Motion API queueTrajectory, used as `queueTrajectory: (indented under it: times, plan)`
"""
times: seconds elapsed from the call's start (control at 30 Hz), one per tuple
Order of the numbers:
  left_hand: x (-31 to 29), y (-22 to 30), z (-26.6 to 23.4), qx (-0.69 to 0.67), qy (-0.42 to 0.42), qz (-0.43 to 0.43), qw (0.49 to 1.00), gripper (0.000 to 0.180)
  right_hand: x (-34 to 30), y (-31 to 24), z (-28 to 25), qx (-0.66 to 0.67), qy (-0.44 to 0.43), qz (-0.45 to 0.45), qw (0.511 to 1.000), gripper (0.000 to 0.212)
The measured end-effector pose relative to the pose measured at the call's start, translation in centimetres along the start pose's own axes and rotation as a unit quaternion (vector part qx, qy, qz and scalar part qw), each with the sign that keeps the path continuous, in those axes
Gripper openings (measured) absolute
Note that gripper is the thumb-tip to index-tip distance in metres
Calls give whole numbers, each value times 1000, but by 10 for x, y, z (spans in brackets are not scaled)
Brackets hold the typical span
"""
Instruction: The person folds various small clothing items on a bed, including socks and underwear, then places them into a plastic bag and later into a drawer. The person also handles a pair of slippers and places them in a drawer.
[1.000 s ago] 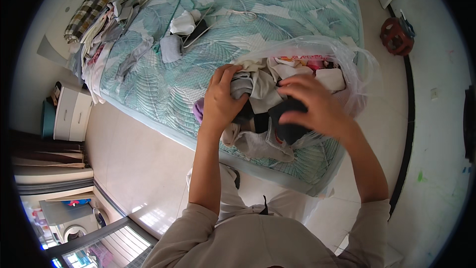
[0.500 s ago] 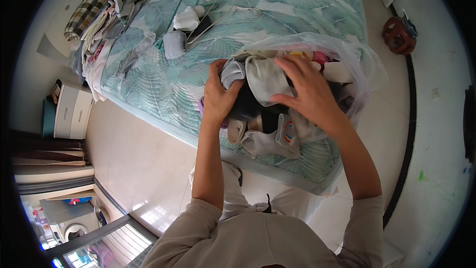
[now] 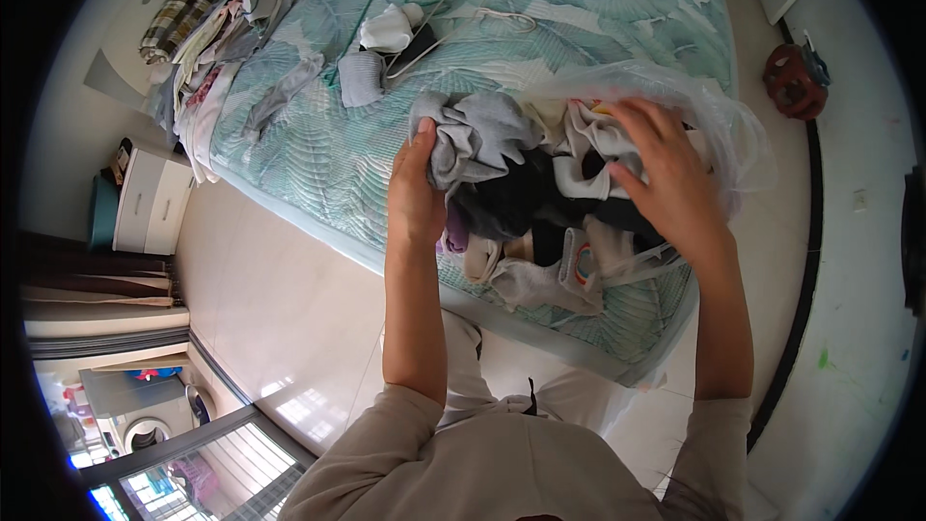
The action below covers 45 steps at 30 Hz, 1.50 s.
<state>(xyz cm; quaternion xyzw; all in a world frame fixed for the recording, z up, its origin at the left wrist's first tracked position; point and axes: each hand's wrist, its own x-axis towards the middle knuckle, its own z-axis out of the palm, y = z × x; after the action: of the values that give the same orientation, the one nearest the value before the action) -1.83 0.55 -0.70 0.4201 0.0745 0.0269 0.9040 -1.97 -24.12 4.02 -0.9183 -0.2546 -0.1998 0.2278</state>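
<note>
Some grey cloth (image 3: 477, 135) is gripped by the curled left hand (image 3: 415, 195) mid-frame, right hand (image 3: 670, 178) held open, empty-looking, so snagged socks (image 3: 545, 287) could get dragged off.

texts: none legible | labels: none legible | numbers: none legible

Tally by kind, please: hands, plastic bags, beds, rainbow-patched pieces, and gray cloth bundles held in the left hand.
Hands: 2 (left hand, right hand)
Plastic bag: 1
Bed: 1
Rainbow-patched piece: 1
Gray cloth bundle in the left hand: 1
Total: 6
The other pile pieces overlap too much to count.
</note>
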Motion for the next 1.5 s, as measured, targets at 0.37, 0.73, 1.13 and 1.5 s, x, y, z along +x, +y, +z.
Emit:
queueTrajectory:
  times: [0.37, 0.73, 1.13, 1.5]
  plan:
    - [-8, -5, 17, 54, -152, -60, 985, 50, 3, -4, 7, 426, 40, 307, 850, 34]
    - [-25, -16, 32, 69, -156, -135, 976, 45, 8, -55, -3, 57, 29, -121, 991, 45]
    - [-42, 2, 25, 140, -186, -48, 971, 34, 16, -59, 2, 292, 65, 48, 953, 12]
    - [-63, 12, 26, 208, -248, 93, 942, 90, 34, -56, 20, 401, 88, 169, 896, 18]
